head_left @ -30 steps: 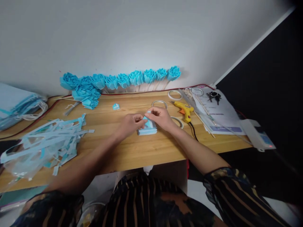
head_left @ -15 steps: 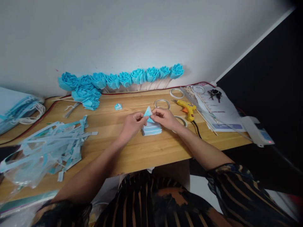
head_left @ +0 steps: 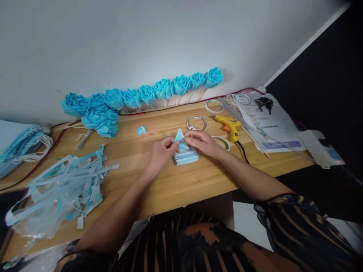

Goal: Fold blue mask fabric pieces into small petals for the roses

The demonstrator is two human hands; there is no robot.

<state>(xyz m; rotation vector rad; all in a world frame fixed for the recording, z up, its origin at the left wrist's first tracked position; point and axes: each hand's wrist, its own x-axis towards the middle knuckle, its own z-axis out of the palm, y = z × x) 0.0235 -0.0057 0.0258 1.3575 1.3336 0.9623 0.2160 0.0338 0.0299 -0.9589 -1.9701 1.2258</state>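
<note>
A small light-blue folded triangle (head_left: 180,139) points upward between my two hands, just above a stack of pale blue and white squares (head_left: 186,158) on the wooden table. My left hand (head_left: 164,150) pinches its left side between thumb and fingers. On the right side, my right hand (head_left: 200,142) has its thumb and fingers closed at the triangle's edge. A small folded blue piece (head_left: 141,130) lies to the left, beyond my left hand.
Blue flowers (head_left: 147,94) lean along the wall. Cut strips (head_left: 70,181) cover the left of the table (head_left: 170,192). Tape rolls (head_left: 214,106), a yellow glue gun (head_left: 233,126) with its cord, papers (head_left: 279,124) and keys (head_left: 264,104) lie at the right.
The view has tilted and shifted slightly. The triangle still stands between both hands, with more of its face showing as the right thumb has moved back toward its edge.
</note>
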